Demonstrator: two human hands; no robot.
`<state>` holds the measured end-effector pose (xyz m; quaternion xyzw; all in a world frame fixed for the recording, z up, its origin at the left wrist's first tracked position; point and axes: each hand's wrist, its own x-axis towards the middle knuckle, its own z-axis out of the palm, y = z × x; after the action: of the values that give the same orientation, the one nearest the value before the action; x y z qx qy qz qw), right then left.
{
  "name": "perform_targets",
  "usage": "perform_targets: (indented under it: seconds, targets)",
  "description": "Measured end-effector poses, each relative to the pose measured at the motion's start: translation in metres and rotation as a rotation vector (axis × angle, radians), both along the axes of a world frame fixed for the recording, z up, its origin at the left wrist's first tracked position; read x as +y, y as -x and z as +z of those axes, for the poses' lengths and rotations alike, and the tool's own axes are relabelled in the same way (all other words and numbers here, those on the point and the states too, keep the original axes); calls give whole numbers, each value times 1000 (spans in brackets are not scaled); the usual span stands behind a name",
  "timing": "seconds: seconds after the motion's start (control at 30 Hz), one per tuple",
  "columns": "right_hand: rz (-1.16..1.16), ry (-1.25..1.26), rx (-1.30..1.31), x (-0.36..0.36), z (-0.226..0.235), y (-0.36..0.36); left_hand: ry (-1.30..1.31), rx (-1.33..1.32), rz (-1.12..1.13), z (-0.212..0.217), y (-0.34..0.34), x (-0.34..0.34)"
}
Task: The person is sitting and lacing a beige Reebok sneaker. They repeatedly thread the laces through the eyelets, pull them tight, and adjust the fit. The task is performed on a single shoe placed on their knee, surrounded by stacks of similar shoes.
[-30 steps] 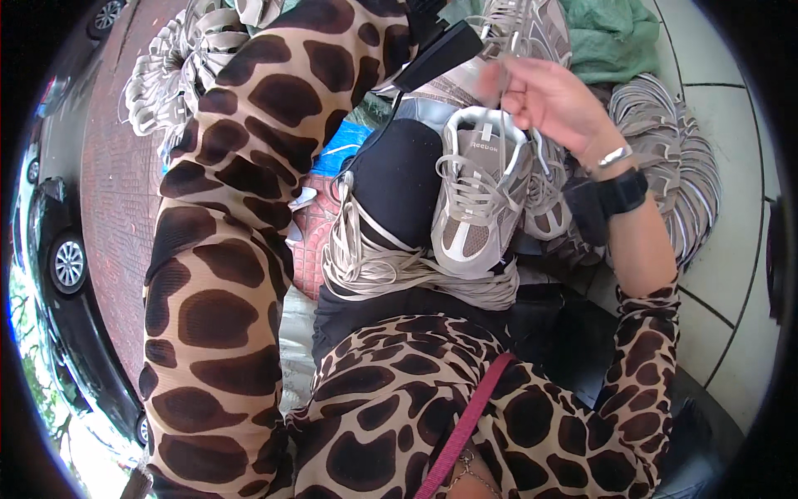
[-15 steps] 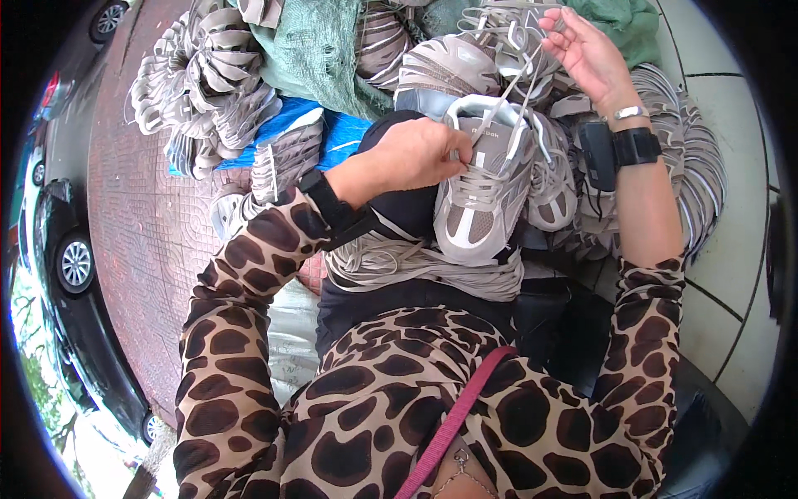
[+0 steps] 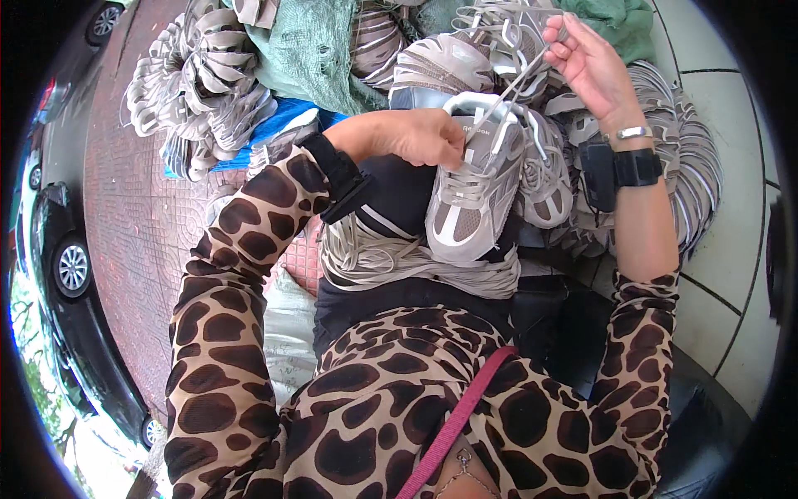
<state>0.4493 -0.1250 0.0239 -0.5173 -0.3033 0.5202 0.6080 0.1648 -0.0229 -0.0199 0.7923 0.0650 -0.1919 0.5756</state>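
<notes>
A grey-and-white sneaker upper [image 3: 474, 195] with brown mesh lies over my lap, toe towards me, its lower eyelets laced. My left hand [image 3: 424, 140] is closed, its fingertips pinching the upper's left eyelet edge; whether lace is also between them is hidden. Raised at the upper right, my right hand [image 3: 586, 66] pinches a pale shoelace [image 3: 519, 86] between thumb and fingers. That lace runs taut down to the upper's opening near my left hand. Against its right side rests a second laced upper [image 3: 544, 191].
A bundle of loose laces [image 3: 391, 264] lies across my lap. Stacked uppers [image 3: 208, 66] stand at the far left, more [image 3: 694, 166] at the right. Behind are a green woven sack [image 3: 307, 54] and further uppers [image 3: 440, 62]. Parked cars [image 3: 75, 266] are beyond the paving.
My left hand has shifted slightly left, its elbow swinging outward. My right hand still holds the lace high, and the upper has moved a little left in view.
</notes>
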Motion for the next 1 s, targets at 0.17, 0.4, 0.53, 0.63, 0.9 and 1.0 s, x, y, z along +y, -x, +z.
perform_targets:
  seconds: [0.17,0.4,0.53,0.63,0.9,1.0]
  targets:
    - [-5,-13,-4,2,6,9,-527,-155,-115,9,8,-5]
    - [-110,-26,21,9,18,32,-552,-811,24,3,17,-32]
    - [-114,-26,14,9,26,40,-423,-577,62,-8,4,-34]
    - [-120,-2,-12,7,29,43,-52,-227,160,-8,-11,-20]
    - [-125,-29,4,3,29,43,-590,-555,62,3,11,-39]
    - [-120,-59,21,2,27,42,-682,-685,82,-3,21,-48]
